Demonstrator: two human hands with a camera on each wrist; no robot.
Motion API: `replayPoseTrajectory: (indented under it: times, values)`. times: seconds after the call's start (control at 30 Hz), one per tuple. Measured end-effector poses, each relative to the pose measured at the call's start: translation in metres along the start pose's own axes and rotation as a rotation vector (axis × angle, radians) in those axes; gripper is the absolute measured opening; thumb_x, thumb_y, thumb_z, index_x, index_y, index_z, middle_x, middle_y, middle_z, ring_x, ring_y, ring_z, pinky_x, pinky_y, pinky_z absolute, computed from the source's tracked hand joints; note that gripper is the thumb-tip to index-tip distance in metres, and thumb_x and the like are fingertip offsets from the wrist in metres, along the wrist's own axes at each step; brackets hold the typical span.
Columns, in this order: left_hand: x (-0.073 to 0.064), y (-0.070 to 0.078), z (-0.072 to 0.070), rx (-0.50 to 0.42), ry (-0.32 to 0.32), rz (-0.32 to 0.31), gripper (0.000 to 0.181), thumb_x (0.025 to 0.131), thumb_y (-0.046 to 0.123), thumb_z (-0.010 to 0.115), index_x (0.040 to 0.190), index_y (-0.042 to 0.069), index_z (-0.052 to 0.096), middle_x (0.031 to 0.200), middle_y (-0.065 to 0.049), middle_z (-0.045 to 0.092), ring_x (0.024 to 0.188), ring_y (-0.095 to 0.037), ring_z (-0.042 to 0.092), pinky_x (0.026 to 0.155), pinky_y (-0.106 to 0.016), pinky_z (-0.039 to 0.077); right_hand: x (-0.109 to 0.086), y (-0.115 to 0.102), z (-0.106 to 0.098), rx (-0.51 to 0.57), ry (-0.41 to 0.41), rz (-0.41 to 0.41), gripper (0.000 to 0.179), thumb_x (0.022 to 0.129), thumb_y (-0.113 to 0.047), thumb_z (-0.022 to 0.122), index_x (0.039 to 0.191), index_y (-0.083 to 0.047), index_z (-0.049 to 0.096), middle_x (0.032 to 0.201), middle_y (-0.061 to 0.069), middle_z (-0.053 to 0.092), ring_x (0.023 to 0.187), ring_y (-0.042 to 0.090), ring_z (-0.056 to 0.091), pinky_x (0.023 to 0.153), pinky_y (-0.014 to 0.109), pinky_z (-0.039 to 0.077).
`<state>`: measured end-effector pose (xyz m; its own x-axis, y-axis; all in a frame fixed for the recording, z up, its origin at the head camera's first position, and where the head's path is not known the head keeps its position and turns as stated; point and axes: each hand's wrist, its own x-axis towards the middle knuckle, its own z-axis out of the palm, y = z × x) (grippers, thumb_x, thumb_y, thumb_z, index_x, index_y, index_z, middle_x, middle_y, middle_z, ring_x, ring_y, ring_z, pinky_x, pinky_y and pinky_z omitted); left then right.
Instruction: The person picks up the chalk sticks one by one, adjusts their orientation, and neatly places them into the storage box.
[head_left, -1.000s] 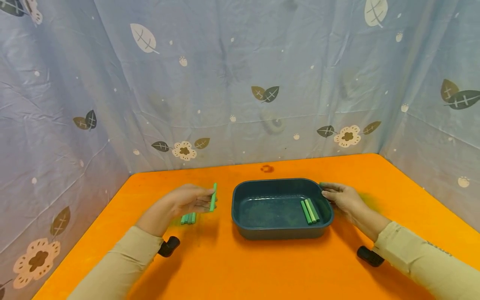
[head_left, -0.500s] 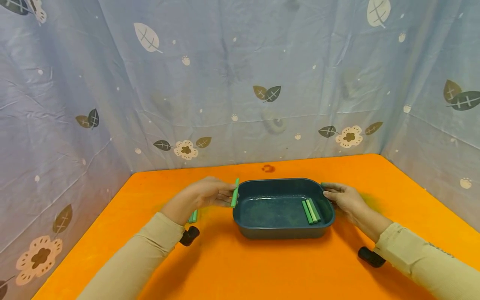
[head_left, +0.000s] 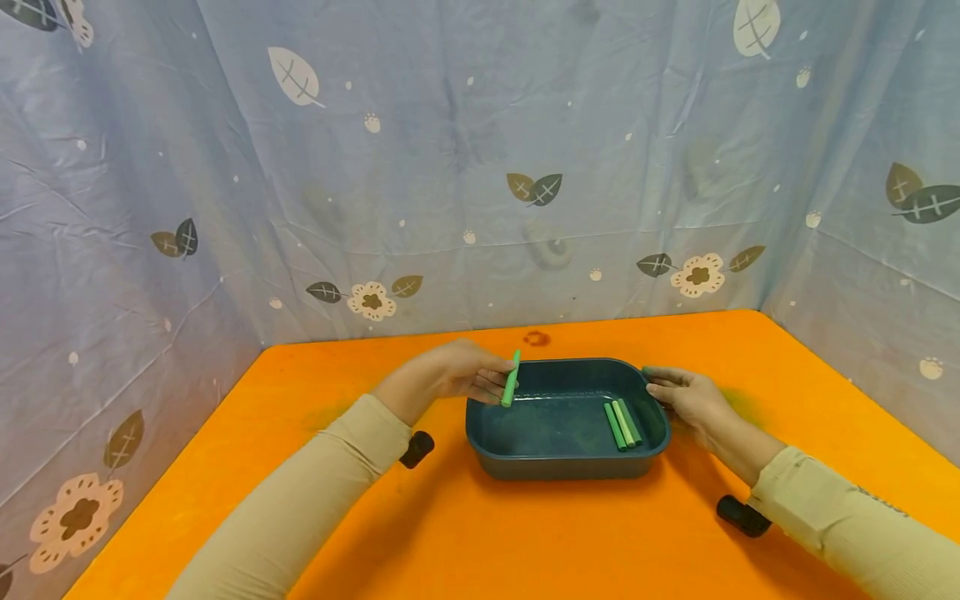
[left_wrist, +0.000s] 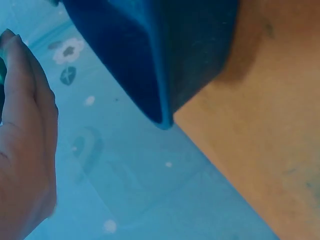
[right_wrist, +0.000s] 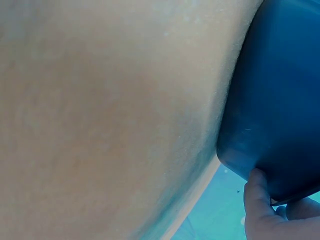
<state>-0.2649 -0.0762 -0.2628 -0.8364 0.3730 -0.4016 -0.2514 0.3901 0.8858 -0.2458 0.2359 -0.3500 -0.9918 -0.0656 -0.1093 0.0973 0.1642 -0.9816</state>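
Note:
My left hand [head_left: 467,372] pinches a green chalk stick [head_left: 512,380] between thumb and fingers, over the left end of a dark blue-green rectangular dish [head_left: 566,468]. Three chalk sticks [head_left: 622,425], in shades of green, lie side by side in the dish's right end. At the right rim, my right hand [head_left: 697,398] holds the dish; the right wrist view shows the thumb [right_wrist: 257,187] against its outer wall. In the left wrist view the left hand [left_wrist: 25,135] appears at the edge, beside the dish's corner [left_wrist: 197,55], with its chalk mostly out of frame.
An orange tabletop [head_left: 525,542] carries the dish, with greenish dust smudges to its left and right. A patterned curtain [head_left: 450,167] encloses the back and sides. Black wrist-worn cameras [head_left: 417,450] hang below both sleeves.
My left hand has carried the chalk stick rightward, from beside the dish to over its left end. Chalk sticks on the table at left are now hidden behind the arm. The right hand stays put.

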Motion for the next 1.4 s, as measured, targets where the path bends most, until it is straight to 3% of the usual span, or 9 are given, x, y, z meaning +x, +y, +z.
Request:
replayPoseTrajectory:
  times: [0.3,0.43,0.67,1.03,1.13,1.23,1.4]
  values:
    - [0.016,0.014,0.018,0.038,-0.041,-0.079,0.030,0.100,0.015,0.057,0.119,-0.008,0.061,0.083,-0.009,0.063,0.072,-0.019,0.062,0.090,-0.034,0.054,0.000,0.001,-0.001,-0.010,0.011,0.002,0.054,0.103,-0.009,0.047,0.149,0.008,0.024,0.151,0.030,0.025,0.088,-0.001,0.058,0.079,0.021,0.054]
    - [0.023,0.018,0.024,0.060,-0.050,-0.080,0.028,0.100,0.015,0.057,0.118,-0.007,0.060,0.089,-0.011,0.063,0.079,-0.022,0.062,0.092,-0.036,0.053,0.000,0.001,-0.002,-0.022,-0.003,0.006,0.054,0.104,-0.010,0.045,0.150,0.007,0.023,0.152,0.030,0.023,0.090,-0.001,0.057,0.081,0.021,0.054]
    - [0.036,0.021,0.033,0.098,-0.056,-0.079,0.027,0.099,0.012,0.059,0.118,-0.007,0.060,0.100,-0.016,0.063,0.104,-0.032,0.063,0.091,-0.037,0.054,0.000,0.000,-0.003,-0.016,-0.001,0.008,0.054,0.104,-0.011,0.045,0.151,0.006,0.023,0.152,0.030,0.023,0.088,0.000,0.058,0.080,0.021,0.054]
    - [0.053,0.032,0.042,0.115,-0.093,-0.101,0.028,0.100,0.009,0.056,0.122,-0.008,0.058,0.092,-0.015,0.061,0.104,-0.035,0.062,0.097,-0.040,0.051,0.001,-0.002,-0.002,-0.041,0.007,0.007,0.054,0.104,-0.013,0.046,0.150,0.006,0.025,0.152,0.028,0.026,0.101,0.005,0.056,0.083,0.021,0.053]
    - [0.058,0.032,0.047,0.103,-0.098,-0.116,0.030,0.100,0.009,0.055,0.124,-0.009,0.058,0.098,-0.018,0.063,0.111,-0.036,0.060,0.099,-0.040,0.049,0.001,-0.002,-0.001,-0.043,0.014,0.002,0.054,0.104,-0.012,0.047,0.150,0.006,0.026,0.151,0.028,0.027,0.095,0.001,0.057,0.081,0.020,0.053]
    - [0.064,0.030,0.053,0.092,-0.123,-0.141,0.032,0.101,0.008,0.054,0.127,-0.009,0.056,0.114,-0.023,0.062,0.120,-0.037,0.056,0.103,-0.041,0.046,0.001,-0.002,0.000,-0.038,0.022,0.001,0.053,0.103,-0.011,0.048,0.149,0.007,0.027,0.151,0.029,0.027,0.088,-0.002,0.056,0.079,0.019,0.053]
    - [0.072,0.027,0.063,0.143,-0.161,-0.171,0.033,0.102,0.010,0.052,0.129,-0.009,0.055,0.131,-0.027,0.055,0.123,-0.037,0.053,0.104,-0.041,0.044,0.000,-0.002,0.002,-0.033,0.019,0.004,0.053,0.103,-0.011,0.048,0.149,0.007,0.027,0.151,0.029,0.027,0.091,-0.001,0.057,0.080,0.020,0.053]
